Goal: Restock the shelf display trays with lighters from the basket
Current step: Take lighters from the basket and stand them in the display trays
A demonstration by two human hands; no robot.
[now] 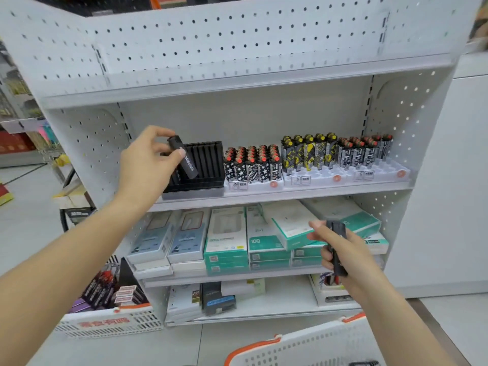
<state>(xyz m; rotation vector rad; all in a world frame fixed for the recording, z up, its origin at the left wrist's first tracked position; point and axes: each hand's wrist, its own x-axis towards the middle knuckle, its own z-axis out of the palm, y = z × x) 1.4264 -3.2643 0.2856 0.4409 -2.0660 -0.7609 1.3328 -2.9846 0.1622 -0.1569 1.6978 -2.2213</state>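
Note:
My left hand (150, 162) pinches a slim black lighter (184, 158), tilted, its lower end over the left slots of a black slotted display tray (204, 178) on the middle shelf. My right hand (334, 247) grips another black lighter (338, 249) upright, lower right, in front of the shelf below. The black tray's slots look empty. A white basket with an orange rim (301, 344) sits at the bottom edge, below my right arm; its inside is hidden.
White trays (309, 180) right of the black one hold rows of patterned lighters (252, 165). Boxed goods (227, 236) fill the lower shelves. A second white basket (111, 320) with small packs stands on the floor at left. A white counter (449, 180) flanks the shelf at right.

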